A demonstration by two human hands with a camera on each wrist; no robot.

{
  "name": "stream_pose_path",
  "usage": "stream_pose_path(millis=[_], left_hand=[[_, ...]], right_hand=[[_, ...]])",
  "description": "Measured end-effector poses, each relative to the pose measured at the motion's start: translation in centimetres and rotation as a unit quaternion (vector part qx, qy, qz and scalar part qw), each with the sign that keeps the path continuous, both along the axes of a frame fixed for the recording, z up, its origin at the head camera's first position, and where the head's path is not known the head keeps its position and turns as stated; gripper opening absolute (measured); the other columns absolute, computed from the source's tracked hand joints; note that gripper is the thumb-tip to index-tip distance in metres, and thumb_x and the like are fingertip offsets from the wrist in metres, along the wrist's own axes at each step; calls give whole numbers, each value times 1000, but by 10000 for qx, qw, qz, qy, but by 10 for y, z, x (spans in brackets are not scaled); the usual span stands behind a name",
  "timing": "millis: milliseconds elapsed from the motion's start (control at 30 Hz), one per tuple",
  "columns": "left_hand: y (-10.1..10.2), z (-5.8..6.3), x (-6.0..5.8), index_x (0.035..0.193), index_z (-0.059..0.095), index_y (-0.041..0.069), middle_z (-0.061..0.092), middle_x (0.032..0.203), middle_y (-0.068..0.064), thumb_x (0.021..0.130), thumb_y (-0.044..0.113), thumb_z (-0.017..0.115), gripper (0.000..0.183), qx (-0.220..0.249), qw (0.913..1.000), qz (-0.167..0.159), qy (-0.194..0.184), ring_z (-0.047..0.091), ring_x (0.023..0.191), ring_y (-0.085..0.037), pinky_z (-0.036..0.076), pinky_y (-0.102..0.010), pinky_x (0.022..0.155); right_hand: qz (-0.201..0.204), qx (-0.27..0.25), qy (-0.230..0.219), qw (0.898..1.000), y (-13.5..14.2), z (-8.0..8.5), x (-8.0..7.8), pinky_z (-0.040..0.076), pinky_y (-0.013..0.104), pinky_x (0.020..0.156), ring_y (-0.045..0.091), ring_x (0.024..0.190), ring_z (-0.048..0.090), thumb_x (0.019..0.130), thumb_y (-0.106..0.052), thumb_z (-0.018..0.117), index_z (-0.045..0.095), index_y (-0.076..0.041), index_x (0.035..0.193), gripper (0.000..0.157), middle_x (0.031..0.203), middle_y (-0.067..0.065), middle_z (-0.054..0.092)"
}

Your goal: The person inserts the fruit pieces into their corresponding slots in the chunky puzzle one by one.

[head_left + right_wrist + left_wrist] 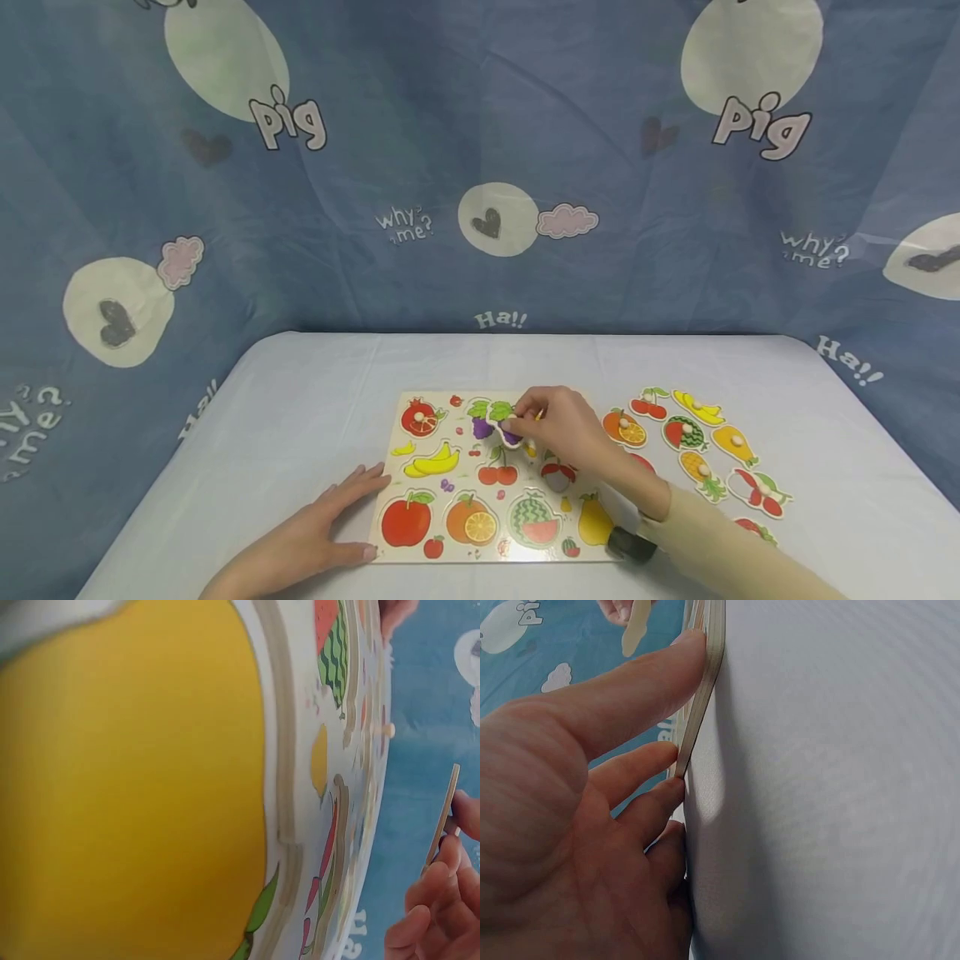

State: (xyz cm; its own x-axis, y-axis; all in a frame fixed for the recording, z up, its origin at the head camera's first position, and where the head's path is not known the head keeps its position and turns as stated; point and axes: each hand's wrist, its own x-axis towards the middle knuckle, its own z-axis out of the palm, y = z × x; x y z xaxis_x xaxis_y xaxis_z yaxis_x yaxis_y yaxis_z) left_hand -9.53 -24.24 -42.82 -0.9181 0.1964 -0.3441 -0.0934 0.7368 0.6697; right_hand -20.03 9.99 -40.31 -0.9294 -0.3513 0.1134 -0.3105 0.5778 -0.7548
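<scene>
My right hand (558, 425) pinches a grape puzzle piece (500, 411) between thumb and fingers, over the upper middle of the fruit puzzle board (450, 560). In the right wrist view the piece (444, 817) appears edge-on, tilted and raised from the board. It overlaps the printed grape spot (480, 427) in the head view. My left hand (315, 525) lies at the board's left side, its fairly straight fingers and thumb touching the edge. A pomegranate piece (420, 418) with a small knob sits in the board's upper left corner.
Several loose knobbed pieces lie right of the board, among them an orange (624, 427), cherries (648, 407), bananas (699, 408), a watermelon (683, 433) and a pineapple (702, 473). My right forearm partly covers a red piece (641, 461). A blue patterned cloth (420, 283) hangs behind the white table (315, 400).
</scene>
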Motion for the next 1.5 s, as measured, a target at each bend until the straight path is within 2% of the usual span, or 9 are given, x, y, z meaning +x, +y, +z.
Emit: stream_pose_path(millis=[133,400,600,833,1000,1167,1500], left_hand=[[0,1,-1,147,46,30,32,158,-6,67,46,86,91,-19,10000,0,12,27,143,-37,26,-73,103],[-1,-1,-1,147,46,30,33,158,-6,67,48,85,91,-74,9999,-38,66,28,142,-36,27,-73,102],[-1,-2,0,147,46,29,33,158,-6,68,45,86,90,28,10000,-59,49,26,143,-36,25,-72,104],[-1,-3,-1,147,47,28,34,157,-5,67,44,86,90,41,10000,-63,47,26,143,-37,21,-72,106],[-1,-2,-1,147,46,29,34,157,-6,67,45,86,91,28,10000,-29,43,26,143,-37,23,-73,104],[-1,-3,-1,146,47,28,34,157,-7,67,44,87,91,11,10000,-21,43,26,143,-38,23,-73,104],[-1,-1,0,146,48,29,33,157,-9,67,44,86,89,93,10000,-19,24,25,143,-39,22,-74,104]], right_hand=[[-53,13,17,10000,-3,1,-4,32,27,42,14,49,46,86,-37,76,69,-27,80,14,66,-7,62],[-105,25,-136,9998,-12,-1,-10,34,26,44,13,51,48,85,-36,78,70,-23,79,17,69,-5,65],[101,6,-97,9999,-20,-7,-14,29,25,40,12,44,41,85,-33,78,70,-22,80,15,69,-8,64],[216,137,-5,9997,-28,-11,-19,33,26,40,14,45,47,85,-34,78,69,-21,79,17,67,-8,64],[154,243,64,9996,-32,-10,-22,38,28,43,14,49,52,85,-32,78,70,-20,79,16,65,-8,64],[87,304,132,9994,-35,-11,-24,37,28,41,14,50,56,85,-35,77,71,-21,78,17,64,-10,64],[-75,484,-54,9988,-39,-8,-27,38,28,43,14,51,55,84,-35,78,70,-20,76,19,66,-9,63]])
